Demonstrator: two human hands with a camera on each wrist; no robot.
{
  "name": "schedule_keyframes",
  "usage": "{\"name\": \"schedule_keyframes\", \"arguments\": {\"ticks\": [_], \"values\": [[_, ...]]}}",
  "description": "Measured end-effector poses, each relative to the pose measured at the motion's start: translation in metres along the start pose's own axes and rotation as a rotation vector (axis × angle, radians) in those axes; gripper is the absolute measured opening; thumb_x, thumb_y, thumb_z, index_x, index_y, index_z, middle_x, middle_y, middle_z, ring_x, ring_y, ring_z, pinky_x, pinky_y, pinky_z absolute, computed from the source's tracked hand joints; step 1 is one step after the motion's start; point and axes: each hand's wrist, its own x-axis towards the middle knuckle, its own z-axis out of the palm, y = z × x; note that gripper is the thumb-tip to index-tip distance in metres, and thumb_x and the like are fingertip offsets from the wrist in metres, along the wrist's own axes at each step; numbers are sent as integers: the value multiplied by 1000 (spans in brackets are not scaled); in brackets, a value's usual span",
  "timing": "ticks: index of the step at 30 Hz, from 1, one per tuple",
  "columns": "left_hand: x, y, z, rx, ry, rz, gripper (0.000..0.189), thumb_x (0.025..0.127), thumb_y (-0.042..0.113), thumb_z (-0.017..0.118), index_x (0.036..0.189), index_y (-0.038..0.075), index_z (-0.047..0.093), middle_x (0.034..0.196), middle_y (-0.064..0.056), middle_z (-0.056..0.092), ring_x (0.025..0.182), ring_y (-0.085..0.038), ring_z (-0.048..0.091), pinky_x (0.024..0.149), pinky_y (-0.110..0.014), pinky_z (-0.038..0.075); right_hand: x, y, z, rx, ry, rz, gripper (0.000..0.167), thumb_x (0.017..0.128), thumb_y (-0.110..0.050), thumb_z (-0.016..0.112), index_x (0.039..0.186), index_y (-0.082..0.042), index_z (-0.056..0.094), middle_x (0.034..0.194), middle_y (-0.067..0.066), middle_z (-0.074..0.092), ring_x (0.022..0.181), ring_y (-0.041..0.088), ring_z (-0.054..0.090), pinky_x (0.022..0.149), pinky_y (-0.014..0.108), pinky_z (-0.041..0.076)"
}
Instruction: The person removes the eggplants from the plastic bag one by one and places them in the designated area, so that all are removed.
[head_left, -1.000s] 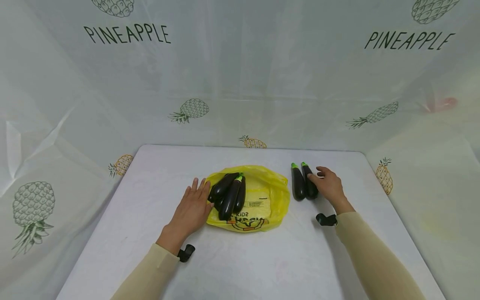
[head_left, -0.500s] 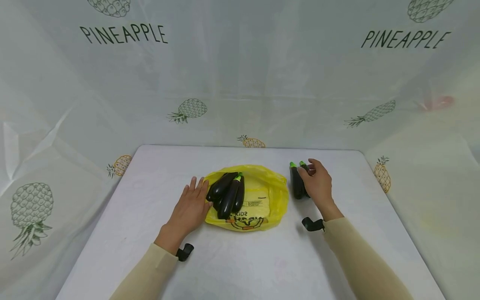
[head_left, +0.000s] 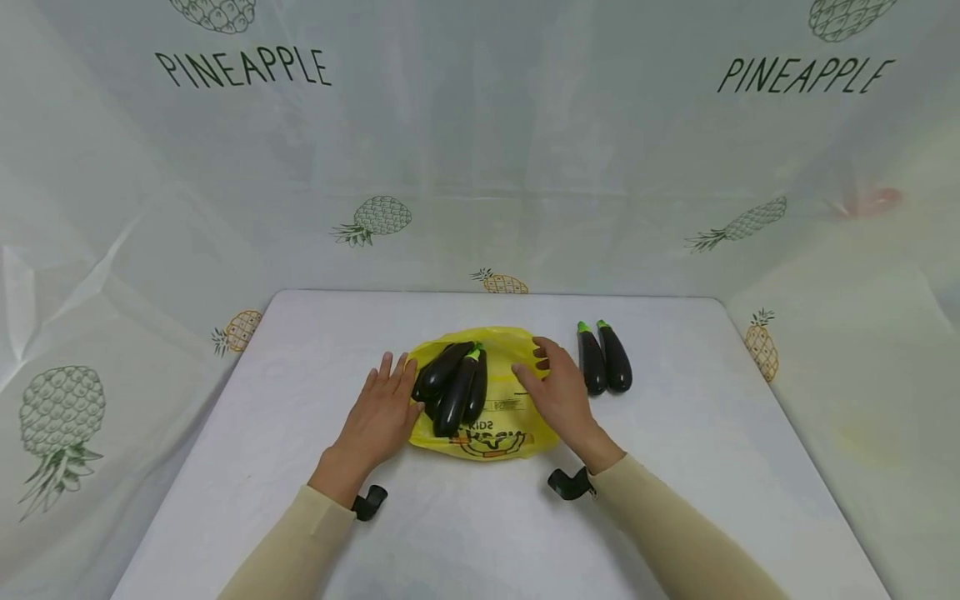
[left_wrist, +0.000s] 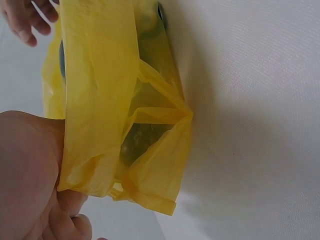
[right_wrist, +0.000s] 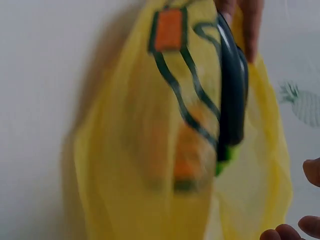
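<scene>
A yellow plastic bag (head_left: pixel 517 392) lies with its mouth open in the middle of the table, several dark eggplants (head_left: pixel 455 396) inside its left part. At its left rim is my left hand (head_left: pixel 377 417), fingers straight and the thumb over the rim. From the left wrist view, the bag film (left_wrist: pixel 100 100) hides part of that thumb. Above the bag's right side, my right hand (head_left: pixel 561 400) has loosely bent fingers and nothing in them; its fingertips (right_wrist: pixel 310 227) show at the right wrist view's edge. Two more eggplants (head_left: pixel 617 358) lie side by side on the table, right of the bag.
The white table (head_left: pixel 480 533) has its far edge close to a hanging pineapple-print sheet (head_left: pixel 480 167), which also covers both sides. Black wrist cameras (head_left: pixel 570 483) sit under both wrists.
My right hand has moved left, from beside the two loose eggplants to over the bag, leaving them on the table. My left hand stays at the bag's rim.
</scene>
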Motion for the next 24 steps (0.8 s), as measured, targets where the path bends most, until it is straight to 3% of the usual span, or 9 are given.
{"name": "schedule_keyframes", "arguments": {"ticks": [11, 18, 24], "values": [[0, 2, -1, -11, 2, -6, 73, 106, 28, 65, 163, -5, 32, 169, -24, 32, 161, -44, 19, 129, -60, 23, -13, -4, 50, -46, -258, -16, 83, 91, -32, 84, 159, -9, 42, 152, 18, 51, 126, 33, 60, 104, 51, 55], [-1, 3, -1, -18, 9, -4, 73, 106, 28, 65, 163, -5, 32, 169, -24, 32, 161, -44, 19, 129, -61, 23, -15, -2, 62, -98, -288, -33, 92, 90, -39, 84, 162, -9, 36, 156, 21, 46, 139, 37, 51, 116, 56, 47], [-2, 2, 0, -22, 15, -7, 73, 106, 27, 66, 163, -5, 33, 169, -24, 32, 161, -44, 19, 129, -61, 23, -13, 6, 46, -135, -243, 3, 82, 94, -25, 78, 161, -5, 36, 155, 24, 45, 139, 39, 51, 112, 57, 49]]}}
